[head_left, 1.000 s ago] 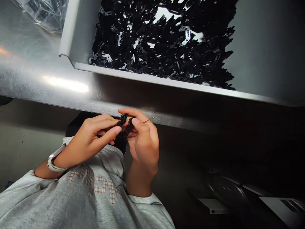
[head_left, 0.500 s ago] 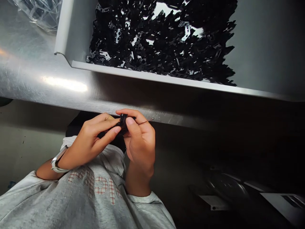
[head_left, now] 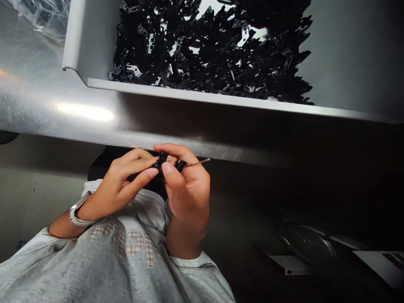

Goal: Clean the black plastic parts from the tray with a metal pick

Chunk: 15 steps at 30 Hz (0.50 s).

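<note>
My left hand and my right hand meet just below the front edge of the steel table, fingers pinched together. Between the fingertips sit small black plastic parts, gripped from both sides. A thin metal pin sticks out to the right from my right hand's fingers. A white band is on my left wrist. Above, a grey tray holds a big heap of the same black parts.
Crumpled clear plastic lies at the table's far left corner. Under the table to the right are dark shapes and pale metal pieces on the floor. My grey shirt fills the bottom left.
The view has tilted slightly, so the tray sits higher in frame. My right fingers have shifted on the black parts, and the thin pin now shows more clearly to the right.
</note>
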Motion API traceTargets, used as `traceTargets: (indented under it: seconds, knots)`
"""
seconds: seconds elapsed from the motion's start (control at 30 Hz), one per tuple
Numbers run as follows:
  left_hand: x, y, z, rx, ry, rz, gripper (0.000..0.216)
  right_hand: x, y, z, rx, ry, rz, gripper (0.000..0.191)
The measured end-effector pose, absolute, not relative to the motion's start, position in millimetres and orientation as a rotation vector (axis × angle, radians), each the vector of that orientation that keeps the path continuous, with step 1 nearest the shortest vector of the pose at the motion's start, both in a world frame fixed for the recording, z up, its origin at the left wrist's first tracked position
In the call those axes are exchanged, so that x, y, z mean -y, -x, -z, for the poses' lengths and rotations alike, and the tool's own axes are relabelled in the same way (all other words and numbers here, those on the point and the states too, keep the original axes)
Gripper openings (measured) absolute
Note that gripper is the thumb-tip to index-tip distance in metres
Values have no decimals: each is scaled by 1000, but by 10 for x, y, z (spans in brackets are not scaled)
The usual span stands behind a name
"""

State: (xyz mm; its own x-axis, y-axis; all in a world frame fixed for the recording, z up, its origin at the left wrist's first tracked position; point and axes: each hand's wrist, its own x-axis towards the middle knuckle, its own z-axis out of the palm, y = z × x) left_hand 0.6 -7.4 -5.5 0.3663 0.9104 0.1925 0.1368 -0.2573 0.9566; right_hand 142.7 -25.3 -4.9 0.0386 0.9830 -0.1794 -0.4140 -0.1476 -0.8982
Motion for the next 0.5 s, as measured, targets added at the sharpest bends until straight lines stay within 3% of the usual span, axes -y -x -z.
traceTargets:
  seconds: [0.2,0.5]
  knots:
    - [42,-19,68,-919,-1481,-920,25,298,-1466,43,764,1003,-1460,24]
    - [23,40,35,-883,-1435,-854,28,283,-1499,-37,783,1086,-1454,21]
